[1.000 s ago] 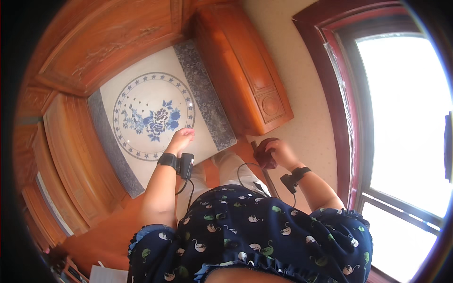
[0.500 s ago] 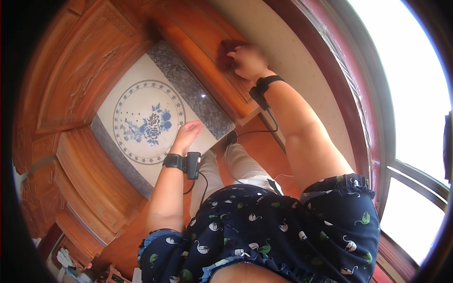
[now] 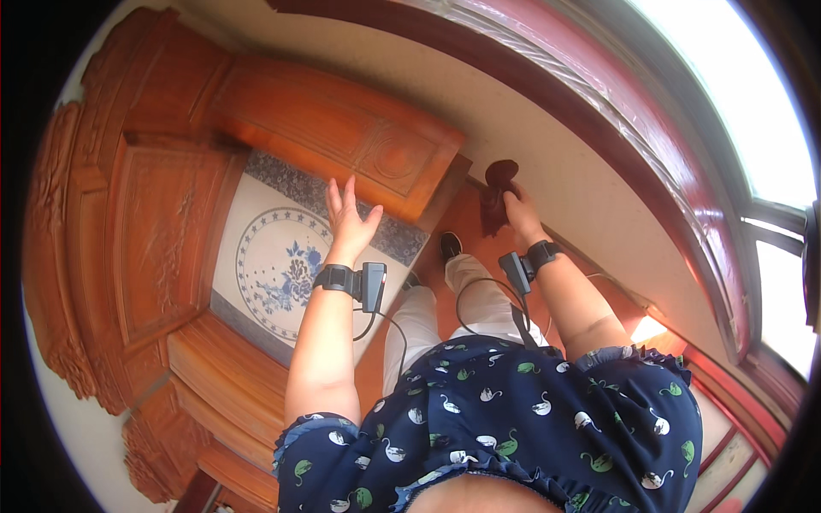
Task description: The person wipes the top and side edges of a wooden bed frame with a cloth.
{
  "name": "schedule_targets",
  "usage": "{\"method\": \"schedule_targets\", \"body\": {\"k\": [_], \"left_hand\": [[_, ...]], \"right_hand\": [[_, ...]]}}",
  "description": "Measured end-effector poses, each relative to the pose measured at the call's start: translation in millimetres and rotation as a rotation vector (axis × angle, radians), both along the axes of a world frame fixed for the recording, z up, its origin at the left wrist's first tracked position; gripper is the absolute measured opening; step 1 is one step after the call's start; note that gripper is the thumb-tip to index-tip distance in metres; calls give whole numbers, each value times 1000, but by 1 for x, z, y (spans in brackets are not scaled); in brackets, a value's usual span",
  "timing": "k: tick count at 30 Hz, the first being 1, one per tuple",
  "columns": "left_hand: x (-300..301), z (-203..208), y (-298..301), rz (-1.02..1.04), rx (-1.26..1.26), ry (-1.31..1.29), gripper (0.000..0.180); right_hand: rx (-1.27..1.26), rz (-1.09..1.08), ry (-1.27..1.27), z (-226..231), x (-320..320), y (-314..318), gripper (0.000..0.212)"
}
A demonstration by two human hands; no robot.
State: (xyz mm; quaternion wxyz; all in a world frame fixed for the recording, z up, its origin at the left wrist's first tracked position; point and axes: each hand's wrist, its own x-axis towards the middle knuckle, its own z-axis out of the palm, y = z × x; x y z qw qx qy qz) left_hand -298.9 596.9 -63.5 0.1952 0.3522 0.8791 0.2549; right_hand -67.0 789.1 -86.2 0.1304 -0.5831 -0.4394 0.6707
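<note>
My right hand (image 3: 523, 215) is closed on a dark maroon cloth (image 3: 496, 205). The cloth hangs bunched beyond the fingers, apart from the wood, between the wall and the end of a carved wooden armrest (image 3: 342, 124). Farther left, my left hand (image 3: 349, 224) is empty, its fingers spread. It is held over the dark-bordered edge of a pale seat pad (image 3: 231, 256) with a blue floral circle, close to the armrest's near side.
A tall carved wooden backrest (image 3: 171, 231) rises at the left. Along the right run a beige wall (image 3: 590, 205) and a dark red window frame (image 3: 633, 128). Cables (image 3: 395, 321) run from the devices strapped to both wrists. Reddish-brown floor (image 3: 470, 214) shows around my feet.
My right hand has come off the armrest top with the cloth and moved lower right, toward me. My left hand has risen and its fingers have spread. The view has turned.
</note>
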Motion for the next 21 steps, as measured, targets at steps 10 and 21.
{"method": "schedule_targets", "body": {"k": [10,21], "left_hand": [[-6,-14,41,-281,-435,128,101],[-7,-11,49,-284,-478,55,107]], "right_hand": [[666,149,-251,-92,-92,1,41],[418,-96,-83,-96,-70,-148,42]]}}
